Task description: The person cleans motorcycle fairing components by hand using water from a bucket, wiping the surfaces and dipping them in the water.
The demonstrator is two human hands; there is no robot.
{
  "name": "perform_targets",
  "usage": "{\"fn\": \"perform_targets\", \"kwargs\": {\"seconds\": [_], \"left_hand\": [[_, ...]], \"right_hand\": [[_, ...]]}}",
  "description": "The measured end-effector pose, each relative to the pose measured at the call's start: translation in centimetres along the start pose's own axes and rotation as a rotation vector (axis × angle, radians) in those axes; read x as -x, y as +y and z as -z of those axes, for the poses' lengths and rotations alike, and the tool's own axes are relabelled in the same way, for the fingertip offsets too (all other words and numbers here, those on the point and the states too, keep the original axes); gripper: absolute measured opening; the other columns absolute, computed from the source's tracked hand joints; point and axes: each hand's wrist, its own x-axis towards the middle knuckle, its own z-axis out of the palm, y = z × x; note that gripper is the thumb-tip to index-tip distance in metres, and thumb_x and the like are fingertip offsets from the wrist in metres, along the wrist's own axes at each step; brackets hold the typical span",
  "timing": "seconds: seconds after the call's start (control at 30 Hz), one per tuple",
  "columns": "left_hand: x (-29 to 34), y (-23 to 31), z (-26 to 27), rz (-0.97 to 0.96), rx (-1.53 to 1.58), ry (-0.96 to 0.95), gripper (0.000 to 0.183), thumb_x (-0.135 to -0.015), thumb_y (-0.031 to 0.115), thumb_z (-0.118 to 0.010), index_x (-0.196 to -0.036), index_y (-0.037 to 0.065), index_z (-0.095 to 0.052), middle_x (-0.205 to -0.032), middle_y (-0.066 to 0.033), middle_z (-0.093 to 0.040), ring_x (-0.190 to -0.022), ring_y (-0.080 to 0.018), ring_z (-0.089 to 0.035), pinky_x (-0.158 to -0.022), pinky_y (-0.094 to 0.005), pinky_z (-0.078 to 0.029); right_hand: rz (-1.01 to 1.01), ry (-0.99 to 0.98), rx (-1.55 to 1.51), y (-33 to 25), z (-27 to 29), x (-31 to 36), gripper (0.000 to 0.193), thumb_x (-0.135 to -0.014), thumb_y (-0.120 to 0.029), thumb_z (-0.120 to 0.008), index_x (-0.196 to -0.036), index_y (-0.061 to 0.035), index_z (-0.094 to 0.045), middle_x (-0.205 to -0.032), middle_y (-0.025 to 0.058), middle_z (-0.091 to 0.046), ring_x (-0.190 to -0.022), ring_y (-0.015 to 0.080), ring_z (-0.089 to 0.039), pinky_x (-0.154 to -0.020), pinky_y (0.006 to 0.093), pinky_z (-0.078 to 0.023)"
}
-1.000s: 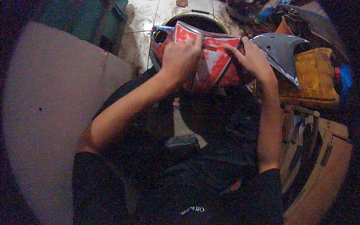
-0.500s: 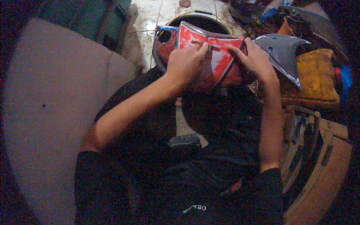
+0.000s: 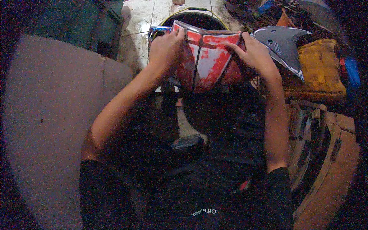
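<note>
A red body panel [image 3: 212, 63], looking like a motorcycle fairing with pale patches where the paint is worn, is held tilted over my knees. At its left top edge my left hand [image 3: 168, 48] is closed, fingers curled over the panel. My right hand [image 3: 253, 53] grips the right edge, its thumb lying on the red front and the other fingers at the rim, partly hidden behind. Short brown marks or strips [image 3: 207, 45] cross the upper front; I cannot tell what they are. Behind the panel shows a black bucket [image 3: 199, 17] with a yellow rim line.
On the right lie a grey panel [image 3: 281, 44] and a dirty yellow block-shaped thing [image 3: 320, 65]. Brown curved pieces [image 3: 341, 153] stand nearer on that side. A large pale board [image 3: 57, 115] fills the left. Stained white tiles [image 3: 134, 23] lie beyond.
My left hand has slid left from the panel's middle to its left edge, uncovering more of the front. The right hand keeps its hold at the right edge. The view has shifted slightly.
</note>
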Motion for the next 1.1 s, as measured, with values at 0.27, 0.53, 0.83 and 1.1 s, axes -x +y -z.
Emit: {"fn": "perform_targets", "kwargs": {"seconds": [0.27, 0.53, 0.83, 1.1], "left_hand": [[-0.2, -2.4, -0.5, -0.006, -0.03, -0.009, 0.033, -0.079, 0.011, -0.056, -0.111, 0.003, -0.053, -0.088, -0.0135, -0.065, -0.075, -0.0289, -0.067, -0.06, -0.0391, -0.054], [-1.4, -3.3, -1.6, -0.014, 0.03, -0.015, 0.022, -0.081, 0.014, -0.056, -0.1, 0.004, -0.053, -0.085, -0.0136, -0.066, -0.076, -0.0301, -0.067, -0.06, -0.042, -0.054], [-1.4, -2.1, -1.1, -0.019, -0.06, -0.026, 0.021, -0.08, 0.012, -0.057, -0.098, 0.001, -0.059, -0.085, -0.014, -0.067, -0.076, -0.0273, -0.068, -0.06, -0.0394, -0.054], [-2.6, -1.8, -1.2, 0.039, -0.144, -0.056, 0.028, -0.082, 0.013, -0.055, -0.107, 0.001, -0.058, -0.089, -0.0129, -0.068, -0.077, -0.0254, -0.068, -0.06, -0.0385, -0.054]], "right_hand": [[-0.023, 0.025, -0.047, -0.9, 1.1, 0.4, 0.062, -0.084, -0.059, -0.054, -0.105, -0.0001, -0.049, -0.103, 0.0256, -0.06, -0.098, 0.0422, -0.057, -0.084, 0.0462, -0.045], [-0.036, 0.058, 0.028, 0.0, 0.5, -0.1, 0.064, -0.084, -0.06, -0.053, -0.105, 0.0001, -0.048, -0.104, 0.0261, -0.059, -0.099, 0.0432, -0.057, -0.084, 0.0466, -0.045], [-0.018, 0.084, 0.028, 0.3, 0.3, -0.3, 0.063, -0.085, -0.059, -0.053, -0.105, 0.0007, -0.048, -0.101, 0.0276, -0.059, -0.099, 0.044, -0.056, -0.083, 0.0477, -0.045], [0.004, 0.126, 0.033, 0.6, 0.2, -0.9, 0.062, -0.085, -0.06, -0.051, -0.103, -0.0005, -0.048, -0.102, 0.0266, -0.06, -0.098, 0.0443, -0.057, -0.081, 0.0484, -0.046]]}}
